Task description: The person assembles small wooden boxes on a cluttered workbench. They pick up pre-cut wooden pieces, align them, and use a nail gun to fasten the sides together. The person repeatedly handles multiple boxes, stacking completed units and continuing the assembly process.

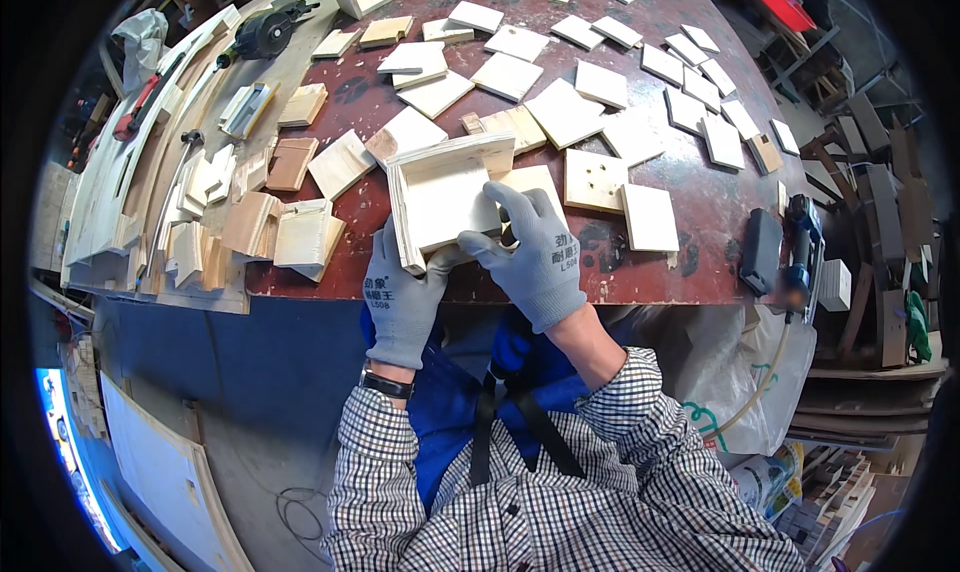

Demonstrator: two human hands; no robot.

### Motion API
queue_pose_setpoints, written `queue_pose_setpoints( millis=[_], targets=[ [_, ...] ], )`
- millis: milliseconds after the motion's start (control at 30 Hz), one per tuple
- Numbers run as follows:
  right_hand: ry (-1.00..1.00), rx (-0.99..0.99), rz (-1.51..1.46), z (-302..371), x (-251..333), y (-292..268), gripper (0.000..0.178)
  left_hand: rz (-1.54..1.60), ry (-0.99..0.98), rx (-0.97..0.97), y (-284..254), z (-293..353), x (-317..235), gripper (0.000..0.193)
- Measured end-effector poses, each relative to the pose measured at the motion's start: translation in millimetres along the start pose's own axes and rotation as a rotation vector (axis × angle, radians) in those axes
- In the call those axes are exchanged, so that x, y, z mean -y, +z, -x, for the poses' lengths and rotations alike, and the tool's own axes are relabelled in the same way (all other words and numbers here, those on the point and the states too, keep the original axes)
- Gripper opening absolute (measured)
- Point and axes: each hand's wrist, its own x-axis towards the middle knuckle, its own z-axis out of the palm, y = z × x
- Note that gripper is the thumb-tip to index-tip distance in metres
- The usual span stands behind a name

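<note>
Just over the table's near edge I hold a small plywood tray-like piece (pixel 447 204), a pale flat panel with raised strips along its left and far sides. My left hand (pixel 400 294), in a grey glove, is closed on its lower left corner, with some fingers hidden beneath. My right hand (pixel 535 260), gloved the same way, grips the piece's right and near edges with thumb and fingers bent. Close by on the table lie a square board with several dark holes (pixel 596 180) and a plain square board (pixel 650 218).
Many loose square boards (pixel 563 111) cover the dark red table (pixel 450 290). On the right lie a pneumatic tool (pixel 798 242) with a hose and a dark case (pixel 762 250). To the left, stacked wood blocks (pixel 303 234) and a black power tool (pixel 265 34) rest on long planks.
</note>
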Motion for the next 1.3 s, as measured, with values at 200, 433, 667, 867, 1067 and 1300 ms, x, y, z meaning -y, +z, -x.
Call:
queue_pose_setpoints(
  millis=[200,433,667,867,1067,1300],
  targets=[
    [0.148,0.296,-0.382,11.3,-25.8,-23.5,0.078,0.064,0.001,-0.018,-2.3,0.4,-7.2,0.08],
    [0.054,0.334,-0.234,9.4,-23.0,-26.1,0.068,0.079,-0.091,-0.028,-2.1,-2.6,-15.8,0.077],
    [0.099,-0.106,0.011,16.8,-42.6,-73.0,0.047,0.137,-0.105,-0.081,0.4,0.6,-11.1,0.078],
    [0.302,-0.035,0.692,47.5,-89.9,-119.0,0.079,0.127,-0.09,-0.087,4.1,0.6,-9.9,0.077],
    [0.542,0.03,0.582,37.8,-83.2,-115.3,0.099,0.12,-0.097,-0.077,1.1,1.2,-9.9,0.078],
    [-0.016,-0.165,0.166,21.2,-7.4,-83.8,0.101,0.149,-0.074,-0.075,0.9,0.3,-13.9,0.068]
  ],
)
